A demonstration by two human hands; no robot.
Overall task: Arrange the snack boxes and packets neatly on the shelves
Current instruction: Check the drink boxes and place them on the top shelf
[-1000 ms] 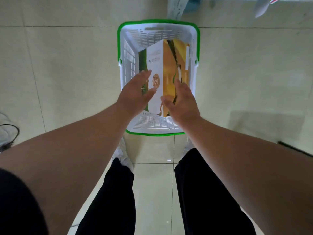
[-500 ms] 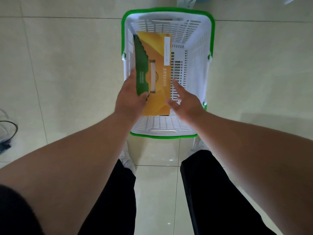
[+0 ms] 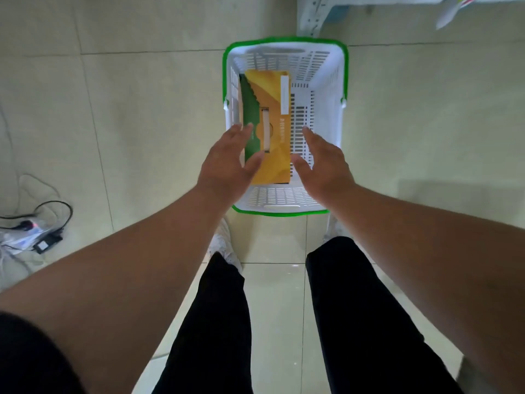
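An orange and green snack box point(image 3: 270, 120) stands on its edge in the left half of a white basket with a green rim point(image 3: 343, 81) on the tiled floor. My left hand point(image 3: 227, 163) is over the box's near left corner, fingers spread and straight, holding nothing. My right hand point(image 3: 321, 163) hovers just right of the box with its fingers straight and apart. I cannot tell whether either hand touches the box. The right half of the basket holds nothing.
The foot of a white shelf point(image 3: 315, 15) shows at the top, behind the basket. A power strip with cables point(image 3: 39, 231) lies on the floor at the left. My legs and white shoes point(image 3: 224, 245) are below the basket.
The box went from tilted across the basket to standing along its left side. My left hand, which gripped it half a second ago, has let go; both hands are spread.
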